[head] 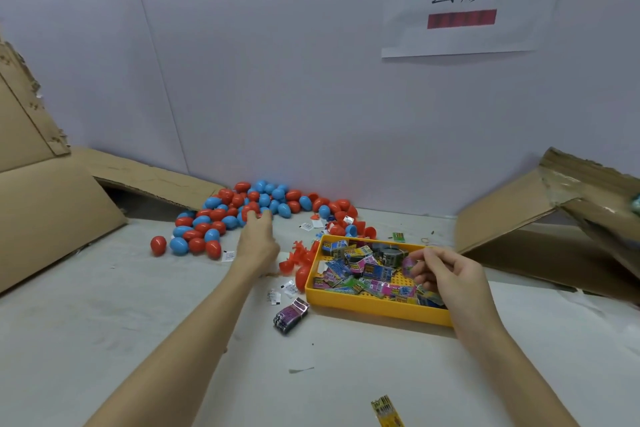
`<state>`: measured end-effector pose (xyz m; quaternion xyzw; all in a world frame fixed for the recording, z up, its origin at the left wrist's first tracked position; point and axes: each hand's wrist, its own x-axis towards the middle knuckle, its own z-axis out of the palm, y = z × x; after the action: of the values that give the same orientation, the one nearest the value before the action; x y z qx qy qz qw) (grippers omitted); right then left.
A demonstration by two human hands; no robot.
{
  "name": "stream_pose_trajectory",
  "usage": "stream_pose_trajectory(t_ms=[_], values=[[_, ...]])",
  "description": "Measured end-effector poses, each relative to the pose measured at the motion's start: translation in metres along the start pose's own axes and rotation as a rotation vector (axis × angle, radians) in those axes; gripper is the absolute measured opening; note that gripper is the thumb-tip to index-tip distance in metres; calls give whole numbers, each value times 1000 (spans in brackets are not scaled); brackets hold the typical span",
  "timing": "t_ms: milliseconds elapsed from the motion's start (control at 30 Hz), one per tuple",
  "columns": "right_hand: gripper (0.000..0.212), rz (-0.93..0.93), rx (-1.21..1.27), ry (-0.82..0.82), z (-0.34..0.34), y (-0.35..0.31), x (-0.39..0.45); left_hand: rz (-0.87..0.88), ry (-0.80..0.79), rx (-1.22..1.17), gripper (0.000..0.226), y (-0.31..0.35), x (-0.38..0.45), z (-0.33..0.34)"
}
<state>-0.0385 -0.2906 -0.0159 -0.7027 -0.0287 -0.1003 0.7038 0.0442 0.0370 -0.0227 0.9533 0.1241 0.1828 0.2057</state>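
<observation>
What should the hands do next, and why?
Probably lift the red egg that the left hand grips off the pile and bring it to the right hand, since that hand pinches a small packet over the yellow tray.

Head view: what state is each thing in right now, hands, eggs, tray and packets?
Yellow tray, flat, part full of packets.
Left hand, gripping a red egg at the pile's edge.
Right hand, pinching a small packet above the tray.
Egg pile, closed, heaped by the wall.
Red egg halves, open, beside the tray.
Purple packet, lying outside the tray.
</observation>
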Motion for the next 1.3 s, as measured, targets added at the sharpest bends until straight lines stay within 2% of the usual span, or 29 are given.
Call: stream_pose_trajectory(t_ms=[100, 200, 333, 433, 467, 567, 667, 933, 1000, 1100, 1167, 1233, 1300], values=[[26, 1, 4, -4, 0, 0, 0, 145, 138, -61, 32, 26, -16, -3], [26, -8, -14, -8, 0, 1, 0, 223, 234, -405, 17, 60, -43, -8], [22, -63, -96, -24, 3, 2, -4, 122, 109, -856, 15, 98, -89, 1], [15, -234, -287, -1, 11, 3, -13, 54, -46, -1043, 18, 113, -111, 10], [18, -318, -378, -7, 15, 2, -18, 57, -100, -1087, 18, 116, -116, 12], [46, -534, -582, -111, 28, 2, -30, 84, -151, -1126, 17, 119, -122, 11], [58, -590, -689, -103, 37, 1, -35, 61, -163, -1168, 18, 115, -122, 6], [34, -603, -666, 44, 34, -1, -33, 89, -404, -1261, 22, 115, -123, 1], [34, -567, -654, 65, 34, -2, -34, 113, -414, -1273, 21, 115, -124, 1], [27, -537, -536, 79, 40, -13, -41, 48, -378, -1359, 21, 113, -119, 0], [12, -489, -431, -109, 42, -25, -48, -18, -358, -1497, 22, 110, -112, -2], [9, -358, -407, -485, 49, -31, -58, -79, -309, -1626, 20, 107, -103, -5], [17, -265, -466, -804, 62, -29, -72, -108, -257, -1699, 18, 104, -94, -6]])
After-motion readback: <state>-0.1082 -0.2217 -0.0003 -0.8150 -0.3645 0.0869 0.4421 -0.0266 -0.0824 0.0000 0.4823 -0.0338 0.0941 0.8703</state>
